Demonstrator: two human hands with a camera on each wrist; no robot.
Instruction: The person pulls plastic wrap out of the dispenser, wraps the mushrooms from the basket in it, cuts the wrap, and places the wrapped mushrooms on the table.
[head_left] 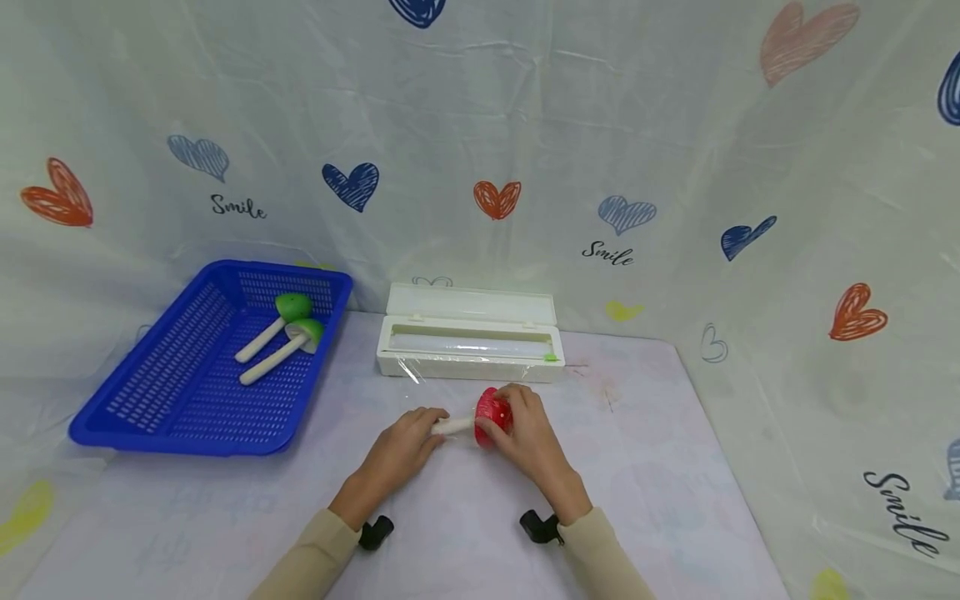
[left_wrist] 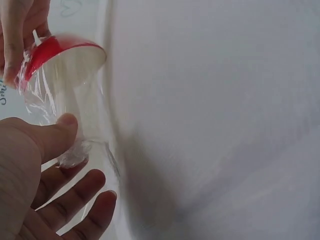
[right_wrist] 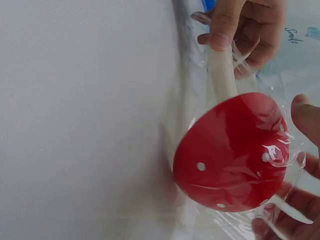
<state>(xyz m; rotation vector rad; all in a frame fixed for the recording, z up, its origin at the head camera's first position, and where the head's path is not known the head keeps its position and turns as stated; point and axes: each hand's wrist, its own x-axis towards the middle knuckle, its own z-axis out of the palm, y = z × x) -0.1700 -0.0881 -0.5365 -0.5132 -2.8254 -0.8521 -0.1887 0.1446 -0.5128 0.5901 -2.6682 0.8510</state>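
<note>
A toy mushroom [head_left: 486, 410] with a white-dotted red cap and a pale stem lies sideways between the two hands. Clear cling film [left_wrist: 47, 90] wraps its cap and stem, wrinkled and bunched near the stem's end. My left hand [head_left: 405, 446] pinches the wrapped stem between thumb and fingers; in the left wrist view the other fingers spread below it. On the cap side, my right hand [head_left: 532, 433] holds the cap, thumb and fingers curving about it. The right wrist view shows film stretched close to those fingers [right_wrist: 300, 200].
Behind the hands stands a white cling film dispenser [head_left: 465, 368], its lid raised, with a film roll inside and a green slider [head_left: 551, 357]. To the left, a blue plastic basket [head_left: 172, 448] holds two green-capped toy mushrooms [head_left: 273, 360]. A heart-printed curtain [head_left: 525, 117] hangs behind the table.
</note>
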